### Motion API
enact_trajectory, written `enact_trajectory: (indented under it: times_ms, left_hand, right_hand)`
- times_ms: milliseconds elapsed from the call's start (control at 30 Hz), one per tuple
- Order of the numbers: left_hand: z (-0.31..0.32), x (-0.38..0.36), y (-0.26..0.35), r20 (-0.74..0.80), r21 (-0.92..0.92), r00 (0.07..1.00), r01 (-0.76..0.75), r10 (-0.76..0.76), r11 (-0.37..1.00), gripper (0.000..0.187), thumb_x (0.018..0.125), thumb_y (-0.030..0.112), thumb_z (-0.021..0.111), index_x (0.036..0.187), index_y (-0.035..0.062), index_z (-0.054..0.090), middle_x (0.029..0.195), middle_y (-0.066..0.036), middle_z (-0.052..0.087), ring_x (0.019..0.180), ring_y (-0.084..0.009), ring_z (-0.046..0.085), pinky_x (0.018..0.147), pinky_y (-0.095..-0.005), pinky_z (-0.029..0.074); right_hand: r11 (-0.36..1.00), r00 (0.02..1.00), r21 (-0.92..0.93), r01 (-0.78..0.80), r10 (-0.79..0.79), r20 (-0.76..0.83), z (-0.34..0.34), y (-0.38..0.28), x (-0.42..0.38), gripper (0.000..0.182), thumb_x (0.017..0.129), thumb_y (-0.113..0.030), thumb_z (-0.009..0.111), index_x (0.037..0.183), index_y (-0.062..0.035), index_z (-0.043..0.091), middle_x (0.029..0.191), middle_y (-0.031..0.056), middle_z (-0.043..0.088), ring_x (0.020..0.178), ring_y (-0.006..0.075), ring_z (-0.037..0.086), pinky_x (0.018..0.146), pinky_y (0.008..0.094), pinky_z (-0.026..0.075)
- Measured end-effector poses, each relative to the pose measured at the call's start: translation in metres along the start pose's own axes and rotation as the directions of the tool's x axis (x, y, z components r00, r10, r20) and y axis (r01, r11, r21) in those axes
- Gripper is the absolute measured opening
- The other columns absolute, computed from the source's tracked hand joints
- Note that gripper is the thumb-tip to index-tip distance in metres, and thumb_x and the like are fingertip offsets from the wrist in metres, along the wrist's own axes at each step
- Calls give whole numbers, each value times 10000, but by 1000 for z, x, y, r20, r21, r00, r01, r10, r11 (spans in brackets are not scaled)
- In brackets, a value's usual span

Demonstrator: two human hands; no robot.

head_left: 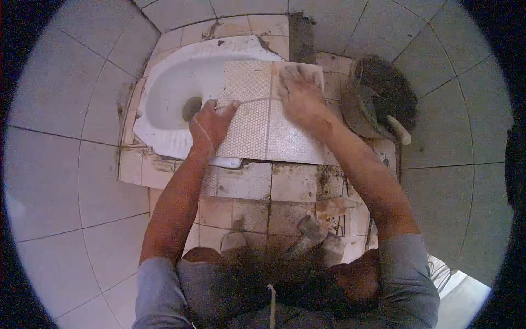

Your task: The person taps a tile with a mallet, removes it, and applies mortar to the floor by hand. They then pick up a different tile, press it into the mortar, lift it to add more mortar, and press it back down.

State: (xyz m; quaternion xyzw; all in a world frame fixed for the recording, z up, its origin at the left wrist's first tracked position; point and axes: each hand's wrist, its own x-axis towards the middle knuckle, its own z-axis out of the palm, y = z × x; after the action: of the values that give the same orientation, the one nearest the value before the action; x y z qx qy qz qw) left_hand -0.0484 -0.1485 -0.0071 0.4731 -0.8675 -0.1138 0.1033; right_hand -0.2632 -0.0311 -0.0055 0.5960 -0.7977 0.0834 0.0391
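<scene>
A large square tile with a fine raised dot pattern and crossing lines on its upward face lies over the right part of a white squat toilet. My left hand grips the tile's left edge, thumb on top and the other fingers curled at the edge. Near the tile's upper right corner, my right hand rests flat on its surface. Grey dust coats those fingers. What lies under the tile is hidden.
A dark bucket stands at the right, with a pale tool handle sticking out. Stained floor tiles form a raised step. A hammer-like tool lies below, near my feet. Tiled walls close in both sides.
</scene>
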Motion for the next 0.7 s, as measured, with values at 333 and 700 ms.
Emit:
enact_trajectory:
  times_ms: [333, 700]
  left_hand:
    - [-1, 2, -4, 63, -42, 998, 31, -28, 999, 797, 824, 664, 536, 1217, -30, 560, 1079, -273, 631, 967, -437, 625, 854, -480, 503]
    - [0, 15, -9, 34, -6, 999, 2, -2, 1000, 765, 816, 657, 537, 1062, -62, 626, 1007, -286, 648, 965, -424, 629, 863, -472, 487]
  right_hand:
    - [988, 997, 148, -53, 59, -38, -33, -1, -58, 610, 925, -348, 480, 1418, -19, 335, 1487, 198, 314, 1395, 394, 237, 1146, 523, 146]
    - [559, 888, 719, -412, 424, 179, -3, 57, -66, 370, 807, -249, 655, 1024, 51, 649, 851, 186, 685, 797, 278, 668, 740, 373, 512]
